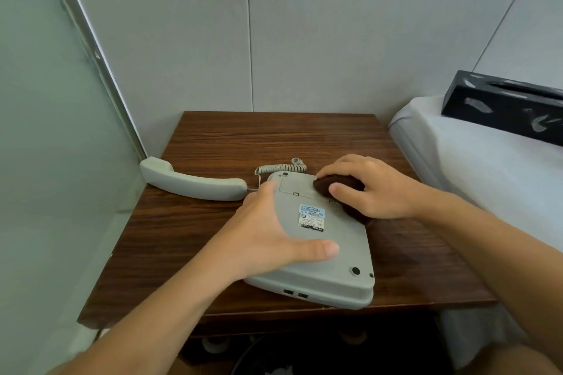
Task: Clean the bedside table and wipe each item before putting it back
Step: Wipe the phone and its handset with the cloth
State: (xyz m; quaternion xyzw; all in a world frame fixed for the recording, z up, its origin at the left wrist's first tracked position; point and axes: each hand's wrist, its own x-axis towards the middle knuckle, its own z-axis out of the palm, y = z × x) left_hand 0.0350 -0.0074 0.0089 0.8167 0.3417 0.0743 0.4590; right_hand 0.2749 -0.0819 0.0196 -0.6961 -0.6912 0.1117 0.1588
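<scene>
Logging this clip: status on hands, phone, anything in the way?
Left hand steadies flipped phone base. Right hand grips brown cloth, wiping its underside. Handset off-hook beside it on bedside table; nothing blocking.

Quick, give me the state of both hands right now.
Left hand: open, pressing flat on the upturned grey plastic phone base.
Right hand: gripping a dark brown cloth against the base.
</scene>
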